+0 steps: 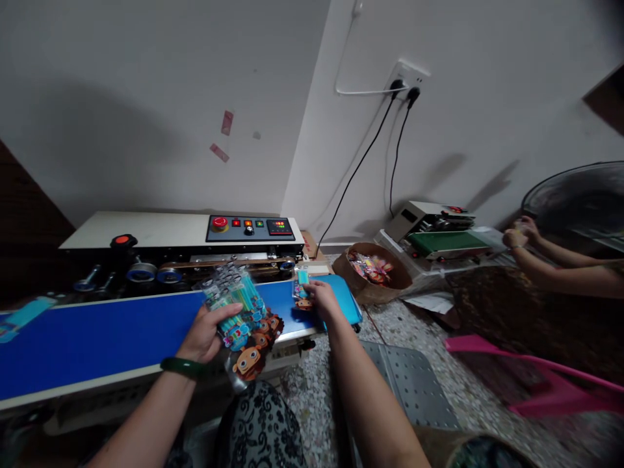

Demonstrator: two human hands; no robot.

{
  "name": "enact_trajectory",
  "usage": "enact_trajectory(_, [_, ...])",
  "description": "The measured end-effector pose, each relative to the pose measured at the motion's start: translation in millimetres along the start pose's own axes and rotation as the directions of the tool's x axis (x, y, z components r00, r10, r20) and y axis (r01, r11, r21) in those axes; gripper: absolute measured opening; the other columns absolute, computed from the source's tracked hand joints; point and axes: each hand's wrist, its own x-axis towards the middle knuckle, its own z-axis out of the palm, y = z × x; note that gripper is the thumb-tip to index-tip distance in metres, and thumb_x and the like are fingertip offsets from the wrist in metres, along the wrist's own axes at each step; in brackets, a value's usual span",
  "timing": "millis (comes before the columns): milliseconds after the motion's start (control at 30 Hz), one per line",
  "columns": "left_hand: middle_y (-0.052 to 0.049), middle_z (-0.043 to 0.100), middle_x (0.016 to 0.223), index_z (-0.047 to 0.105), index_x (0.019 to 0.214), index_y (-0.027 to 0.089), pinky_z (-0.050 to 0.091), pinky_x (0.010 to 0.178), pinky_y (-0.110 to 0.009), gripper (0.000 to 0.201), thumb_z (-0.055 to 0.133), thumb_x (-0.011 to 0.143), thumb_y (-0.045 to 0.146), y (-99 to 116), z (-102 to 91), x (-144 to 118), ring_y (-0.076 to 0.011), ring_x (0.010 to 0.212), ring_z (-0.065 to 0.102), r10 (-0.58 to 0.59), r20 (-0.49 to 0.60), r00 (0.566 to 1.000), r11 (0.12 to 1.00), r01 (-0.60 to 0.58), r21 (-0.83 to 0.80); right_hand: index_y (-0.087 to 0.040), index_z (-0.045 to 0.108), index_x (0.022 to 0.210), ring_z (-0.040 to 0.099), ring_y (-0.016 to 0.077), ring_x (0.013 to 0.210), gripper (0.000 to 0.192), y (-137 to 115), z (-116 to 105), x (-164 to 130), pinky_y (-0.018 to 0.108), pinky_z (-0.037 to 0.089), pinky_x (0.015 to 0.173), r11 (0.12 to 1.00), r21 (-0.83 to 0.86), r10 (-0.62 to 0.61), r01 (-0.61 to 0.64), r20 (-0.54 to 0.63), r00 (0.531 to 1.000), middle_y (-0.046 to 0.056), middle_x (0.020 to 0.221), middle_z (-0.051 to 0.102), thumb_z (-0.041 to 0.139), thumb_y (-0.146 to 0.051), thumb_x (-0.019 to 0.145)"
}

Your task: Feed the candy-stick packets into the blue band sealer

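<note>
My left hand (207, 333), with a dark green bangle at its wrist, is closed around a fanned stack of clear plastic packets (251, 318) showing blue-green strips and orange-brown cartoon faces. The stack is above the front edge of a band sealer's blue conveyor belt (131, 331). Farther right, my right hand (322, 300) pinches a single packet (303, 291) of the same kind over the belt's right end. Behind the belt is the sealer's control panel (253, 229), with a red button and lit switches. Another packet (24, 318) lies at the belt's far left.
An open cardboard box (400, 276) holds colourful packets. Past it stands a smaller sealer with a green belt (446, 242). Another person's hands (521, 233) are at the right, near a fan (580, 201). A pink plastic seat (546, 383) and a perforated grey surface (414, 377) are lower right.
</note>
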Motion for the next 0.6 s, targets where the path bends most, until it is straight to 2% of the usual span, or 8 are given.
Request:
enact_trajectory(133, [-0.006, 0.070, 0.082, 0.057, 0.107, 0.014, 0.054, 0.068, -0.038, 0.056, 0.072, 0.054, 0.009, -1.6, 1.7, 1.5, -0.0252, 0.074, 0.065, 0.001, 0.014, 1.000, 1.000, -0.001, -0.010, -0.015, 0.051, 0.060, 0.049, 0.0118, 0.044, 0.020, 0.4, 13.0, 6.0, 0.024, 0.040, 0.045, 0.996, -0.055, -0.070, 0.070, -0.001, 0.998, -0.003, 0.047, 0.051, 0.068, -0.025, 0.054])
enact_trajectory(200, [-0.007, 0.070, 0.083, 0.058, 0.105, 0.013, 0.054, 0.070, -0.038, 0.053, 0.072, 0.054, 0.010, -2.4, 1.9, 2.8, -0.0254, 0.075, 0.065, 0.003, 0.017, 1.000, 1.000, -0.003, -0.014, -0.016, 0.053, 0.064, 0.051, 0.0117, 0.051, 0.021, -1.9, 22.4, -4.4, 0.023, 0.040, 0.049, 0.972, -0.111, -0.210, 0.208, -0.008, 0.978, -0.003, 0.053, 0.053, 0.067, -0.031, 0.060])
enact_trajectory(300, [-0.008, 0.070, 0.086, 0.059, 0.104, 0.012, 0.053, 0.071, -0.039, 0.049, 0.072, 0.056, 0.012, -4.2, 3.0, 3.7, -0.0258, 0.077, 0.065, 0.019, 0.025, 0.999, 1.000, -0.019, -0.015, -0.018, 0.053, 0.068, 0.052, 0.0133, 0.062, 0.024, -6.3, 39.5, -39.1, 0.025, 0.042, 0.058, 0.837, -0.239, -0.466, 0.492, 0.157, 0.871, -0.001, 0.065, 0.054, 0.061, -0.041, 0.068])
enact_trajectory(400, [-0.008, 0.069, 0.087, 0.059, 0.103, 0.012, 0.052, 0.073, -0.038, 0.049, 0.072, 0.056, 0.013, -6.4, 7.6, 2.5, -0.0251, 0.079, 0.064, 0.069, 0.006, 0.998, 0.998, -0.069, -0.006, -0.019, 0.054, 0.078, 0.051, 0.0170, 0.077, 0.033, -6.1, 56.4, -76.6, 0.028, 0.042, 0.068, 0.629, -0.409, -0.529, 0.661, 0.397, 0.750, 0.002, 0.082, 0.055, 0.068, -0.043, 0.061])
enact_trajectory(433, [-0.008, 0.069, 0.087, 0.059, 0.102, 0.012, 0.051, 0.074, -0.037, 0.048, 0.073, 0.056, 0.014, -7.1, 9.8, 1.7, -0.0246, 0.079, 0.064, 0.085, -0.009, 0.996, 0.996, -0.085, -0.004, -0.020, 0.054, 0.083, 0.050, 0.0187, 0.082, 0.039, -4.3, 60.9, -85.0, 0.030, 0.042, 0.071, 0.555, -0.472, -0.525, 0.685, 0.440, 0.728, 0.003, 0.088, 0.054, 0.071, -0.043, 0.057])
enact_trajectory(500, [-0.007, 0.069, 0.086, 0.060, 0.100, 0.011, 0.051, 0.075, -0.035, 0.047, 0.073, 0.055, 0.014, -8.4, 13.7, 0.0, -0.0237, 0.081, 0.064, 0.107, -0.033, 0.994, 0.994, -0.107, -0.006, -0.020, 0.052, 0.090, 0.047, 0.0210, 0.088, 0.050, 0.9, 66.8, -92.9, 0.033, 0.041, 0.075, 0.454, -0.561, -0.517, 0.692, 0.467, 0.717, 0.005, 0.095, 0.051, 0.075, -0.043, 0.051])
enact_trajectory(533, [-0.007, 0.069, 0.087, 0.060, 0.099, 0.012, 0.050, 0.075, -0.034, 0.046, 0.073, 0.055, 0.014, -8.8, 15.0, -0.8, -0.0234, 0.082, 0.063, 0.106, -0.032, 0.994, 0.994, -0.106, -0.011, -0.020, 0.051, 0.090, 0.046, 0.0212, 0.089, 0.051, 3.6, 68.2, -93.1, 0.034, 0.041, 0.075, 0.444, -0.580, -0.518, 0.683, 0.456, 0.724, 0.005, 0.095, 0.050, 0.075, -0.042, 0.050])
enact_trajectory(600, [-0.006, 0.069, 0.088, 0.061, 0.099, 0.014, 0.050, 0.076, -0.033, 0.044, 0.073, 0.057, 0.016, -9.3, 15.6, -1.9, -0.0231, 0.085, 0.063, 0.093, 0.007, 0.996, 0.995, -0.092, -0.032, -0.019, 0.050, 0.084, 0.046, 0.0205, 0.089, 0.045, 7.0, 68.5, -89.4, 0.033, 0.040, 0.077, 0.494, -0.562, -0.523, 0.663, 0.417, 0.743, 0.004, 0.094, 0.049, 0.076, -0.037, 0.051])
